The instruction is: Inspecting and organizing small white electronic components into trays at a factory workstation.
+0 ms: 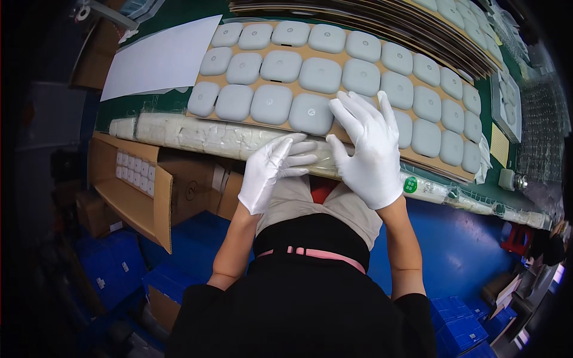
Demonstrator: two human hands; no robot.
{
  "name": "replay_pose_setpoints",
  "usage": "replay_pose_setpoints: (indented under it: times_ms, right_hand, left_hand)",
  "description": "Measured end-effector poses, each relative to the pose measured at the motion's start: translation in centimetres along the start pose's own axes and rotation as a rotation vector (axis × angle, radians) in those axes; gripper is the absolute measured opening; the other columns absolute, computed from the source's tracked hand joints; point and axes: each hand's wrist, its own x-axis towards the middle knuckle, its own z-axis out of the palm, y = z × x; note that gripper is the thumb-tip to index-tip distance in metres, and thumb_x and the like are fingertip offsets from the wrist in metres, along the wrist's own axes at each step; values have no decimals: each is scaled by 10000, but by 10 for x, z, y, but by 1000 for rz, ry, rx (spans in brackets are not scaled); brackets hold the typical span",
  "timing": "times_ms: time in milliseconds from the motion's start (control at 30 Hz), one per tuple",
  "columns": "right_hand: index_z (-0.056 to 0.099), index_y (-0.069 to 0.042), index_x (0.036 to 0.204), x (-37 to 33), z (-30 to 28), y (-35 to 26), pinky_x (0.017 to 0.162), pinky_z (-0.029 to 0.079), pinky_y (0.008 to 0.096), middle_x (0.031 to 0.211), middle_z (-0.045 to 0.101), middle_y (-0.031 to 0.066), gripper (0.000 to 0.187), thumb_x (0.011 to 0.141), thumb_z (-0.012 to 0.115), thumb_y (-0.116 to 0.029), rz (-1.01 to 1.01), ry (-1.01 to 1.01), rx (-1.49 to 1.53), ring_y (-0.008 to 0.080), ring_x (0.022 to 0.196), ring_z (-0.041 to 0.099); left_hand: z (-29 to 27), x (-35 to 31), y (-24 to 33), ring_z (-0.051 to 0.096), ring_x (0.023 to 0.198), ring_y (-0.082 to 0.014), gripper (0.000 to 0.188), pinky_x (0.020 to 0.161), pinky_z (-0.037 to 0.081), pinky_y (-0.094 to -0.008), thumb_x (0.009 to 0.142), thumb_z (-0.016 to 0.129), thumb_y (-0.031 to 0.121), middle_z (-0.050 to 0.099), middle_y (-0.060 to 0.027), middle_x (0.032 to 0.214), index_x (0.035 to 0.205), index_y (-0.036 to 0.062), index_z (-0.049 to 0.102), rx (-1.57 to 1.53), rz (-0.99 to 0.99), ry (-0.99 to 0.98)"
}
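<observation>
Several pale grey rounded-square cases (311, 113) lie in three rows on a brown cardboard sheet (296, 88) in front of me. Each has a small round mark on top. My right hand (373, 152), in a white glove, is over the sheet's near edge with its fingers spread. Its fingertips cover part of the front row, and whether they touch a case I cannot tell. Just below that edge, by the table's padded rim (197, 134), my white-gloved left hand (268, 170) has its fingers stretched toward the right, with nothing seen in them.
A large white sheet (161, 56) lies left of the cases. Behind them is a stack of brown boards (382, 13). A tray (507, 104) stands at the right. Below the table on the left is an open carton (128, 206) with similar pale cases inside; blue boxes (116, 265) stand lower down.
</observation>
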Motion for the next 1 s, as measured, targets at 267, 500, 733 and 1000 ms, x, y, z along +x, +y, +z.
replay_pose_setpoints:
  times_ms: [267,500,733,1000]
  right_hand:
    - [606,-76,1239,3,15,0,1165,270,520,1202,654,65,597,663,762,-83,-93,-36,31,238,1157,594]
    - [570,-81,1270,-10,4,0,1165,258,541,1194,654,71,646,661,779,-138,-140,-95,105,226,1147,602]
    - [737,-45,910,-50,-30,-3,1041,450,453,846,739,38,200,780,584,-52,-93,-125,860,235,861,702]
    - [706,18,1052,-56,-30,-18,958,493,367,1010,723,129,299,875,482,-72,459,193,972,228,931,665]
  left_hand:
    - [0,5,-6,697,956,-239,390,792,572,-274,1011,513,228,669,-199,1113,1265,-68,543,-95,44,3]
    - [5,8,-7,704,883,-202,369,766,591,-263,999,544,204,667,-180,1079,1238,-77,546,-162,28,-16]
    - [14,-2,0,710,856,-199,355,745,604,-260,1001,540,204,672,-180,1071,1239,-60,542,-235,1,-3]
    - [13,-8,1,706,923,-231,414,685,626,-254,1006,534,261,650,-184,1107,1299,-27,488,-748,-263,-267]
